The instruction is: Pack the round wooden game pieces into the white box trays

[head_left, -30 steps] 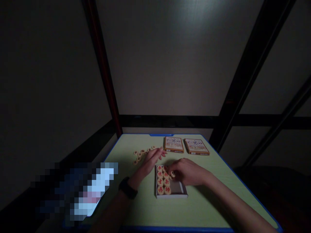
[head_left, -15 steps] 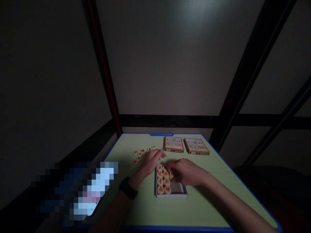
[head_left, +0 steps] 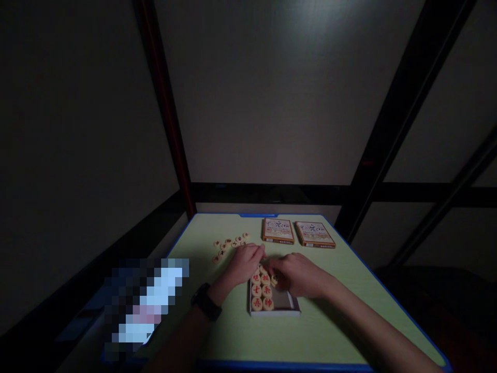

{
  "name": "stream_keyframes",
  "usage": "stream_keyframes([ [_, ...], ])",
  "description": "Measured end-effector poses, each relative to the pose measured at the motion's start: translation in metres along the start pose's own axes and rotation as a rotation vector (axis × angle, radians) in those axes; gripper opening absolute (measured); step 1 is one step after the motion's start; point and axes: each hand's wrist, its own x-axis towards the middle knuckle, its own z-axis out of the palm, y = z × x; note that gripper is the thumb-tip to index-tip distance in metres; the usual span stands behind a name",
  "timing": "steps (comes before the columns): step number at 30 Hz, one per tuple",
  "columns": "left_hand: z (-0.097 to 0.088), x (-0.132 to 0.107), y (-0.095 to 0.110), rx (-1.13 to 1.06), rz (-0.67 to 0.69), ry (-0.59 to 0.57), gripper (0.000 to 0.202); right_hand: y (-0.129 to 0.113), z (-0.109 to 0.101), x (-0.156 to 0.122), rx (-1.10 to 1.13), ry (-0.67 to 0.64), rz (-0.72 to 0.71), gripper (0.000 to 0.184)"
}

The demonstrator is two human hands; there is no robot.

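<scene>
The right hand (head_left: pixel 298 274) has its fingers bent down over a dark-lettered disc (head_left: pixel 275 280) on the right side of the open box (head_left: pixel 293 313); whether they pinch it cannot be told. The left hand (head_left: pixel 245 263) reaches over the box's far left corner, its fingers close together and curled; what they hold, if anything, is hidden. Red-lettered discs (head_left: pixel 266 291) fill two columns at the box's left. On the pale green counter (head_left: pixel 330 331), loose discs (head_left: pixel 222 253) lie far left, two printed cartons (head_left: pixel 278 231) farther right. Dim walls (head_left: pixel 272 114) surround it.
</scene>
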Motion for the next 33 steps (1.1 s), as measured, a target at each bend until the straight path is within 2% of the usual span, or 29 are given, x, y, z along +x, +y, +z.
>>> stream_keyframes([
  [13,-0.003,0.001,0.001,0.04,0.019,0.016,0.044,-0.001,-0.001,0.0,-0.002,-0.018,0.005,0.018],
  [16,-0.017,0.005,0.001,0.231,-0.054,0.093,0.039,0.0,-0.006,-0.001,0.08,-0.003,0.024,0.019],
  [21,-0.057,0.008,-0.011,0.705,-0.303,0.293,0.03,0.005,-0.011,0.0,0.268,0.096,0.066,0.012],
  [23,-0.066,0.007,-0.022,0.803,-0.385,0.274,0.032,0.011,-0.007,0.003,0.3,0.179,0.087,0.008],
  [26,-0.07,0.004,-0.042,0.839,-0.443,0.156,0.036,0.02,0.0,0.009,0.318,0.268,0.113,0.011],
  [29,-0.066,0.005,-0.055,0.792,-0.455,0.074,0.038,0.026,0.003,0.021,0.308,0.308,0.088,0.015],
  [33,-0.063,0.008,-0.061,0.703,-0.397,0.059,0.038,0.026,0.001,0.051,0.231,0.284,0.021,0.024],
])
